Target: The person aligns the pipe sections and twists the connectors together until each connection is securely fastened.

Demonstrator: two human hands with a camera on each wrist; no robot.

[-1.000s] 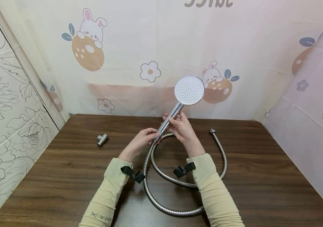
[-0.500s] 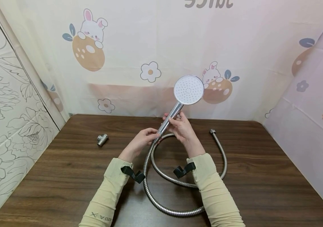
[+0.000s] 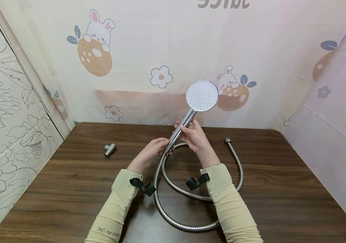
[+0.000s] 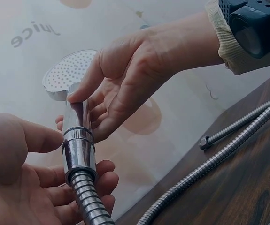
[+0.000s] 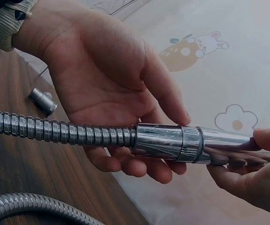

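A chrome shower head (image 3: 202, 96) with a white nozzle face is held up at a tilt over the table's back edge. My right hand (image 3: 195, 136) grips its handle between thumb and fingers. A ribbed metal shower hose (image 3: 173, 221) joins the handle's lower end through a tapered chrome nut (image 5: 158, 140). Around this nut curl the fingers of my left hand (image 3: 150, 152), passing behind it, with the thumb tip at its collar by the handle joint. In the left wrist view, the nut sits right against the handle (image 4: 76, 115).
The hose loops over the dark wood table (image 3: 69, 189), partly hidden under the right forearm. Its free end, with a hex nut (image 3: 228, 140), lies at the back right. A small metal tee fitting (image 3: 109, 150) lies at the left. A printed curtain (image 3: 136, 40) hangs behind.
My left thumb has shifted back from across the joint, so more of the tapered nut shows. The shower head and right hand have hardly moved.
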